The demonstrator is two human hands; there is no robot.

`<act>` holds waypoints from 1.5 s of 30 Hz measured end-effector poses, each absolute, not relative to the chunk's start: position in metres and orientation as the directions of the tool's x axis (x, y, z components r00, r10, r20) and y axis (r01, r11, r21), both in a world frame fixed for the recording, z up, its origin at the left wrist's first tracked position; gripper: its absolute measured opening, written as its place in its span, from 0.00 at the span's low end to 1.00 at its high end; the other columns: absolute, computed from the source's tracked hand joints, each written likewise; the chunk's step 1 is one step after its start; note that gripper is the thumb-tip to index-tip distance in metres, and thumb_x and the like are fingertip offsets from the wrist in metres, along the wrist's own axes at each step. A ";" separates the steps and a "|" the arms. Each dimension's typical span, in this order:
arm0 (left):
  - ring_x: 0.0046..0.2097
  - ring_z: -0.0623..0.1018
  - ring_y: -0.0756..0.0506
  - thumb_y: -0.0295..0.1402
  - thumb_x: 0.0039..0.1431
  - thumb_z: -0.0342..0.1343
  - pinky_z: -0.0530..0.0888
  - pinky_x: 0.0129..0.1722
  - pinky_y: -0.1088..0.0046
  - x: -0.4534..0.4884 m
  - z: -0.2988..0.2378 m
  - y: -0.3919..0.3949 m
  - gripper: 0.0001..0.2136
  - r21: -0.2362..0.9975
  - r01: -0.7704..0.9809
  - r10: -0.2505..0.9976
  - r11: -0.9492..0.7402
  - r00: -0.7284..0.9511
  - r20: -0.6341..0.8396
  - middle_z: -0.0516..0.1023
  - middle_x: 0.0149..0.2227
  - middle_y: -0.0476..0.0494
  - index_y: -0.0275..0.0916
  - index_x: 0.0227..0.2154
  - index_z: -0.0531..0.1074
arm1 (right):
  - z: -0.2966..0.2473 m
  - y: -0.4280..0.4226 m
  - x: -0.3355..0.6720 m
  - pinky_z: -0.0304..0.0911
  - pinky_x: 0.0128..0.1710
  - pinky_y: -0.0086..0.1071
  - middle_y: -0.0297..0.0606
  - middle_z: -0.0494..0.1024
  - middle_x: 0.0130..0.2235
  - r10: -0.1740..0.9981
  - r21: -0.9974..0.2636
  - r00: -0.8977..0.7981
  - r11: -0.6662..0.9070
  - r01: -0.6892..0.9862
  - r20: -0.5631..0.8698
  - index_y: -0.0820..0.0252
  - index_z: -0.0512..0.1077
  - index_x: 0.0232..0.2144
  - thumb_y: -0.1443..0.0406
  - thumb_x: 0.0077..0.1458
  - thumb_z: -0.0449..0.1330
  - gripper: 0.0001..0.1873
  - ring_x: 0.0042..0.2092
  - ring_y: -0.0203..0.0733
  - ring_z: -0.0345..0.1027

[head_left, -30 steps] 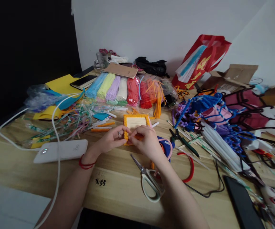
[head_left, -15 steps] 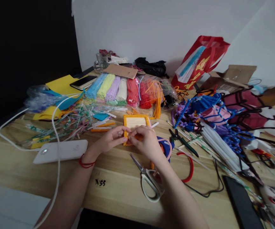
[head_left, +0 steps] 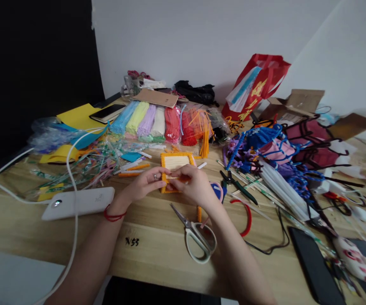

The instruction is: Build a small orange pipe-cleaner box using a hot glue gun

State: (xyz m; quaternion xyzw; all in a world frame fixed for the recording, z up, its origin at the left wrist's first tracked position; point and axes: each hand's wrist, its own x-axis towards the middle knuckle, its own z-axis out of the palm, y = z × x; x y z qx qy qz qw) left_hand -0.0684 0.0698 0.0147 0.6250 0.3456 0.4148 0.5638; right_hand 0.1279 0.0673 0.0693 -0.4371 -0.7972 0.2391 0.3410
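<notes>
A small rectangular frame (head_left: 177,161), edged in fuzzy orange pipe cleaner and filled with rows of pale thin sticks, is between my hands above the table. My left hand (head_left: 147,183) grips its left edge, thumb and fingers closed. My right hand (head_left: 193,183) is at the lower right of the frame with thumb and fingertips pinched together over the sticks; what they pinch is too small to make out. White-handled scissors (head_left: 197,237) lie just below my hands. Partly behind my right wrist is a dark blue item (head_left: 217,190) with a pink strip.
Bundles of coloured pipe cleaners (head_left: 151,120) lie at the back. A white power bank (head_left: 78,204) with its cable is on the left. On the right are green-handled pliers (head_left: 240,186), thin sticks, a red headband-like arc (head_left: 246,216), a phone (head_left: 312,262) and a red bag (head_left: 255,84).
The whole view has shifted slightly to the right, so things appear further left. Both hands stay on the frame, with only slight finger movement.
</notes>
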 end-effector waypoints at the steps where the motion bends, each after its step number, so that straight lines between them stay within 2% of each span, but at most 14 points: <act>1: 0.37 0.76 0.49 0.35 0.55 0.59 0.71 0.36 0.74 -0.069 0.015 0.070 0.16 0.992 -0.039 0.895 -0.122 0.427 0.127 0.76 0.37 0.44 0.38 0.47 0.68 | 0.073 0.067 0.132 0.65 0.40 0.35 0.34 0.79 0.31 0.865 -0.700 -0.375 0.494 0.517 0.333 0.58 0.77 0.27 0.68 0.50 0.63 0.02 0.34 0.39 0.71; 3: 0.38 0.77 0.47 0.35 0.57 0.58 0.71 0.37 0.72 -0.069 0.015 0.069 0.16 0.993 -0.040 0.880 -0.112 0.460 0.118 0.78 0.36 0.43 0.37 0.48 0.67 | 0.083 0.064 0.140 0.65 0.41 0.35 0.37 0.79 0.33 0.872 -0.720 -0.337 0.485 0.497 0.355 0.59 0.77 0.30 0.67 0.52 0.62 0.03 0.37 0.41 0.72; 6: 0.38 0.78 0.46 0.36 0.58 0.56 0.71 0.38 0.70 -0.070 0.017 0.068 0.17 0.994 -0.023 0.866 -0.109 0.489 0.106 0.80 0.34 0.42 0.36 0.49 0.66 | 0.094 0.056 0.151 0.65 0.44 0.36 0.40 0.80 0.35 0.864 -0.687 -0.283 0.504 0.524 0.417 0.59 0.77 0.30 0.66 0.52 0.62 0.04 0.39 0.43 0.72; 9: 0.37 0.79 0.47 0.36 0.57 0.57 0.71 0.36 0.71 -0.068 0.020 0.068 0.17 0.994 -0.030 0.876 -0.104 0.471 0.105 0.80 0.34 0.43 0.37 0.48 0.65 | 0.096 0.043 0.166 0.65 0.35 0.33 0.39 0.79 0.34 0.891 -0.694 -0.214 0.447 0.565 0.400 0.59 0.77 0.33 0.64 0.52 0.61 0.07 0.33 0.40 0.71; 11: 0.37 0.79 0.46 0.35 0.55 0.58 0.71 0.35 0.72 -0.065 0.022 0.068 0.16 0.996 -0.036 0.893 -0.087 0.441 0.093 0.80 0.33 0.44 0.37 0.46 0.66 | 0.091 0.034 0.180 0.64 0.30 0.31 0.39 0.79 0.32 0.925 -0.726 -0.114 0.356 0.588 0.362 0.59 0.77 0.35 0.61 0.53 0.60 0.10 0.29 0.39 0.69; 14: 0.35 0.79 0.47 0.34 0.52 0.57 0.71 0.32 0.74 -0.060 0.026 0.066 0.14 0.998 -0.030 0.924 -0.062 0.377 0.069 0.78 0.30 0.48 0.38 0.42 0.67 | 0.075 0.022 0.208 0.64 0.28 0.32 0.41 0.80 0.30 0.954 -0.779 0.123 0.146 0.609 0.275 0.61 0.77 0.36 0.57 0.53 0.58 0.15 0.27 0.40 0.69; 18: 0.33 0.79 0.47 0.31 0.50 0.55 0.71 0.31 0.73 -0.053 0.029 0.064 0.12 0.998 -0.014 0.947 -0.067 0.313 0.068 0.77 0.28 0.51 0.39 0.40 0.67 | 0.046 0.007 0.237 0.62 0.28 0.34 0.41 0.79 0.25 0.921 -0.698 0.331 -0.099 0.709 0.206 0.61 0.78 0.29 0.56 0.51 0.58 0.15 0.26 0.44 0.70; 22: 0.31 0.79 0.47 0.31 0.48 0.53 0.71 0.31 0.73 -0.049 0.030 0.062 0.12 0.998 -0.010 0.963 -0.061 0.262 0.061 0.76 0.26 0.52 0.38 0.38 0.67 | 0.015 0.001 0.242 0.62 0.29 0.35 0.42 0.79 0.25 0.917 -0.648 0.379 -0.215 0.731 0.123 0.60 0.77 0.27 0.57 0.50 0.57 0.14 0.28 0.48 0.73; 25: 0.30 0.79 0.47 0.32 0.46 0.54 0.71 0.30 0.74 -0.046 0.031 0.062 0.13 0.999 -0.001 0.975 -0.033 0.221 0.033 0.76 0.25 0.53 0.38 0.37 0.67 | 0.000 0.004 0.238 0.64 0.32 0.34 0.44 0.80 0.30 0.921 -0.592 0.385 -0.285 0.754 0.048 0.61 0.76 0.31 0.55 0.51 0.57 0.15 0.33 0.48 0.75; 28: 0.29 0.79 0.47 0.32 0.44 0.54 0.70 0.31 0.74 -0.044 0.032 0.061 0.13 1.000 -0.001 0.984 -0.012 0.179 0.012 0.76 0.23 0.53 0.38 0.36 0.68 | -0.005 0.012 0.231 0.65 0.36 0.34 0.48 0.80 0.37 0.922 -0.465 0.387 -0.341 0.817 0.003 0.63 0.74 0.36 0.53 0.50 0.60 0.19 0.38 0.50 0.75; 31: 0.28 0.79 0.46 0.32 0.44 0.53 0.70 0.30 0.73 -0.042 0.032 0.061 0.13 1.000 -0.007 0.988 -0.014 0.156 0.015 0.76 0.22 0.53 0.38 0.36 0.68 | -0.003 0.018 0.223 0.65 0.40 0.38 0.55 0.77 0.41 0.907 -0.352 0.422 -0.394 0.849 0.003 0.67 0.71 0.40 0.51 0.50 0.62 0.25 0.44 0.56 0.73; 37: 0.28 0.79 0.46 0.31 0.45 0.52 0.71 0.30 0.73 -0.042 0.028 0.060 0.12 0.998 0.007 0.987 -0.058 0.147 0.056 0.76 0.22 0.52 0.38 0.36 0.69 | -0.001 0.021 0.202 0.66 0.41 0.41 0.61 0.73 0.44 0.871 -0.321 0.491 -0.465 0.825 -0.001 0.73 0.63 0.47 0.48 0.50 0.62 0.35 0.47 0.61 0.72; 45: 0.33 0.80 0.46 0.32 0.51 0.53 0.73 0.31 0.74 -0.046 0.016 0.061 0.08 0.960 0.136 0.956 -0.245 0.197 0.216 0.77 0.29 0.48 0.38 0.35 0.71 | -0.011 0.029 0.190 0.67 0.40 0.44 0.63 0.69 0.45 0.845 -0.215 0.530 -0.506 0.836 0.071 0.74 0.64 0.45 0.44 0.50 0.59 0.37 0.46 0.63 0.71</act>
